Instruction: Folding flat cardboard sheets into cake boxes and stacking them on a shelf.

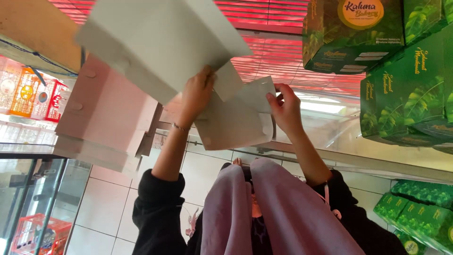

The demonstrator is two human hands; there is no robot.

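**Mia:** Purple cloth [278,212] hangs closest to us, over the person's front, with black sleeves [158,208] on both sides. What are the hands doing?

**Ben:** Both hands are up, holding a flat piece of white cardboard [236,118]. It looks like a box that is not folded yet. The left hand [197,94] is closed on the upper edge, thumb on one side and fingers on the other. The right hand [283,111] pinches a small flap [259,89] at the corner with its fingertips.

**Mia:** Why hold it that way?

**Ben:** I think one hand keeps the sheet steady while the other bends the flap. It floats in the air between the hands, not resting on any table.

**Mia:** What else is around?

**Ben:** A big white sheet [160,42] pokes out above the left hand. It covers part of that hand, so I can't see all the fingers. A stack of pink flat boxes [104,123] leans on the left. Green boxes with leaf pictures [406,85] are piled on the right, and more green boxes [420,212] sit lower down. Red blinds [278,52] are behind everything. A glass case [37,198] stands on the left, and the floor has white tiles [108,203].
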